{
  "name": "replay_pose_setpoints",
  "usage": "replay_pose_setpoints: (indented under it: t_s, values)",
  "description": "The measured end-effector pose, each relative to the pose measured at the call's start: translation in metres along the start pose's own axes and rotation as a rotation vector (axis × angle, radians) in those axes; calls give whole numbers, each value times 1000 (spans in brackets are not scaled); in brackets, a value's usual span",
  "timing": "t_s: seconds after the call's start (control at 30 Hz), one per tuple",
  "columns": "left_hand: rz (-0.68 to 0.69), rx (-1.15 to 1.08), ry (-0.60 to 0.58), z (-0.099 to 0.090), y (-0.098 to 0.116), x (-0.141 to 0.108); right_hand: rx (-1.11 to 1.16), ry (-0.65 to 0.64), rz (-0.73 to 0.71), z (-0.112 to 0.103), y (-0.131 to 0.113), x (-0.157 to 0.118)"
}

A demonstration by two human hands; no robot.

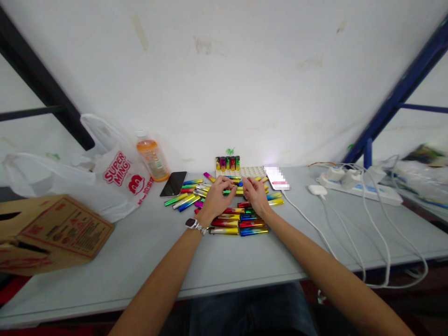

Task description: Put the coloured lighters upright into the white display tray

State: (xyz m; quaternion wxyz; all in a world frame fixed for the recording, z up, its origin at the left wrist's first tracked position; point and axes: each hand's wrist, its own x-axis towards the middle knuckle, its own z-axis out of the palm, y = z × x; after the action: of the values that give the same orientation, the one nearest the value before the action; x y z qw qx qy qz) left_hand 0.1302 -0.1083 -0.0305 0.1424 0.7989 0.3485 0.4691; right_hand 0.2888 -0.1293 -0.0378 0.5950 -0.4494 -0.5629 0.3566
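Slim, shiny metallic-coloured sticks, cigarette lighters by the look of them (189, 203), lie on the pale grey tabletop (150, 261): loose and crossed to the left of the hands, more under and between them. On the near side, red, gold, green and blue ones lie flat, stacked in two side-by-side columns (254, 231). Five stand upright, dark ends up, in a close row (227, 163) at the left part of the cream-coloured, knobbly-topped rack (254, 171), far side, by the wall.

Left hand (220, 192), silver-banded watch (193, 223) at its wrist: over the middle of the pile, fingers bent, narrow gap to the thumb. Right hand (255, 192): just right of it, fingertips drawn close together. Cannot tell whether either grips a lighter; fingers and shiny clutter hide it.

Handling, judged by eye: light, stiff bodies, probably thin-walled; no give expected in a pinch. Glossy skin likely slippery, and round-looking sides could roll if nudged. Dark end probably the delicate part; no pressing there. Best hold: thumb and two fingers across mid-body, light squeeze. For upright ones, pinch the sides below the dark end, lift straight; neighbours stand close and could tip. In the crossed heap, choose a top piece with a free end.

White-screened phone (276, 178) just right of the rack; stray rollers could reach it.
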Motion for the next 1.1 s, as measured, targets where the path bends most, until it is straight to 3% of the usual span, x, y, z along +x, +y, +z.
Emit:
replay_pose_setpoints:
  t_s: [0.3, 0.6, 0.7, 0.8, 0.9, 1.1]
  values:
    - [-9, 76, -53, -1, -3, -1, -115, 56, -29, 0, 8, 7]
    - [-7, 387, -232, -5, -9, -4, -55, -25, -37, 3, -1, 5]
    - [-15, 467, -294, -6, -9, -4, -105, -47, -129, 2, -1, 12]
    - [-18, 504, -344, -6, -10, -4, -277, -43, -256, -2, -1, 25]
    - [-17, 523, -362, -6, -12, -3, -374, -69, -252, -4, -1, 45]
    - [-35, 459, -350, -6, -14, -3, -470, -135, -347, 5, 11, 106]
